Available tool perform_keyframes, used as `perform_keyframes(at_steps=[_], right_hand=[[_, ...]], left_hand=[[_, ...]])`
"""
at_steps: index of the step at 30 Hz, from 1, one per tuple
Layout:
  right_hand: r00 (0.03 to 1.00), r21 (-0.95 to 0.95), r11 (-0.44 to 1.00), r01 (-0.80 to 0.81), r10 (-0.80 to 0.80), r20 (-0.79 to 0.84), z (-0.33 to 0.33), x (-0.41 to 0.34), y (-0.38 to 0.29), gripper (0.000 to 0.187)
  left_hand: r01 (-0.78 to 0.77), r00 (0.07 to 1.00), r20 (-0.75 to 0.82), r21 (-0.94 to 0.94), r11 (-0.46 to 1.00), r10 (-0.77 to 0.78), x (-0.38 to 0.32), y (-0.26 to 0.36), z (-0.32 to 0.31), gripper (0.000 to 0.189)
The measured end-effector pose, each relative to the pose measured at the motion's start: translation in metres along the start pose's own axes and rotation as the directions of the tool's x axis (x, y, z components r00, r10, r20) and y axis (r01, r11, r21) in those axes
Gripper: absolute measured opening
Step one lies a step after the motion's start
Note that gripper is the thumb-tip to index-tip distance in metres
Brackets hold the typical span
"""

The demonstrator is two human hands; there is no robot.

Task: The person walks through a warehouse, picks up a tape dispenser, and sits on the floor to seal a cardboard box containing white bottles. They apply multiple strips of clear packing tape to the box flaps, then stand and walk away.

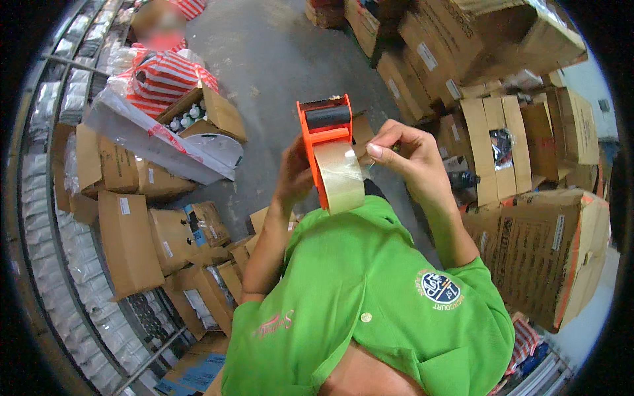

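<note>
An orange tape dispenser (328, 132) with a black roller is held up in front of my green shirt. Its roll of clear tape (342, 185) faces me. My left hand (296, 171) grips the dispenser from the left side, with the fingers partly hidden behind it. Thumb and forefinger of my right hand (403, 151) pinch together at the right edge of the roll. A thin, clear piece, apparently tape film (367, 162), shows at those fingertips, though its exact shape is hard to make out.
Opened cardboard boxes (131, 242) crowd the left, beside shelving with wrapped packs (89, 252). A carton of bottles (198, 116) stands before a person (166, 79) in red-and-white stripes. Large cartons (525, 252) are stacked to the right. Grey floor (267, 64) runs between.
</note>
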State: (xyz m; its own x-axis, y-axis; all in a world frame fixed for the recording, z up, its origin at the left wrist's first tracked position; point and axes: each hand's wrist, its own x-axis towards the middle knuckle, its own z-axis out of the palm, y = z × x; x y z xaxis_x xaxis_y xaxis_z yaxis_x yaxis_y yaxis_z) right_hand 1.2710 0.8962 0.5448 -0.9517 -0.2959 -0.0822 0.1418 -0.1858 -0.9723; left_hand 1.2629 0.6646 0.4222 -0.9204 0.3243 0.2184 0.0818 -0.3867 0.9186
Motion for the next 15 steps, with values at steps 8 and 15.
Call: perform_keyframes(at_steps=[8,15], right_hand=[[0.987,-0.151,0.982,0.116,-0.131,-0.095,-0.014,0.01,-0.009,0.011],[0.986,-0.146,0.98,0.135,-0.148,-0.081,-0.015,0.019,-0.007,0.012]], left_hand=[[0.094,0.995,0.017,0.156,0.983,-0.098,0.0,0.015,-0.009,0.06],[0.05,0.999,-0.01,0.382,0.923,-0.05,0.014,0.028,-0.008,0.056]])
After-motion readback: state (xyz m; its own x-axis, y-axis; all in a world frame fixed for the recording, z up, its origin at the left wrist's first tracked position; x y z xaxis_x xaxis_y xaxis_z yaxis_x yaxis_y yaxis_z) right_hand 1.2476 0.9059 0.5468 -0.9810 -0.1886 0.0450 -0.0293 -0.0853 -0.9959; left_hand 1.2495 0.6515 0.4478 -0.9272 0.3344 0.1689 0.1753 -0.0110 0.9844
